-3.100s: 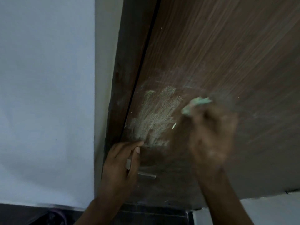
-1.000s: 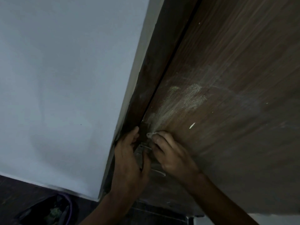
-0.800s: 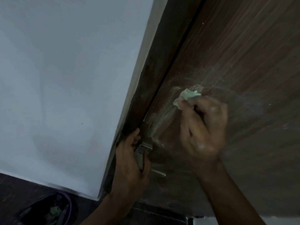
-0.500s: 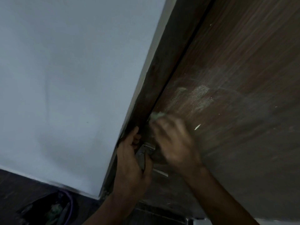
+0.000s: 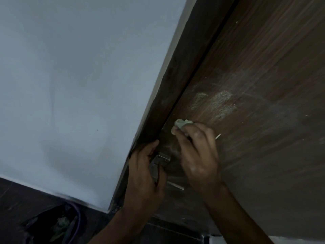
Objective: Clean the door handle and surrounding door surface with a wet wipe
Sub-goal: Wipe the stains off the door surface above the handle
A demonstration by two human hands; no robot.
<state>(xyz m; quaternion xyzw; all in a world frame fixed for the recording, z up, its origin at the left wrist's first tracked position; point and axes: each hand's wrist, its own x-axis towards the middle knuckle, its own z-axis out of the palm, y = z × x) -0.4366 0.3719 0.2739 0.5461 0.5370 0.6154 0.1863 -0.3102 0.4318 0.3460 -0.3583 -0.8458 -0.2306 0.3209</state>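
Note:
A brown wood-grain door (image 5: 263, 85) fills the right side, with a pale smeared patch (image 5: 216, 106) above the handle. My right hand (image 5: 197, 155) is shut on a crumpled pale green wet wipe (image 5: 182, 123), pressed against the door just below that patch, close to the door's edge. My left hand (image 5: 146, 173) grips the metal door handle (image 5: 159, 162); only its plate and a short bar (image 5: 175, 185) show between the hands.
A dark door frame (image 5: 175, 85) runs diagonally beside a white wall (image 5: 70, 85). Dark floor lies below, with a dark bag and a purple cord (image 5: 75, 222) at the lower left. A small light fleck (image 5: 218, 136) sticks to the door beside my right hand.
My right hand has been scrubbing up and down with the wipe; the pale patch is smaller than three seconds ago. The view has swung left. My left hand stays on the handle.

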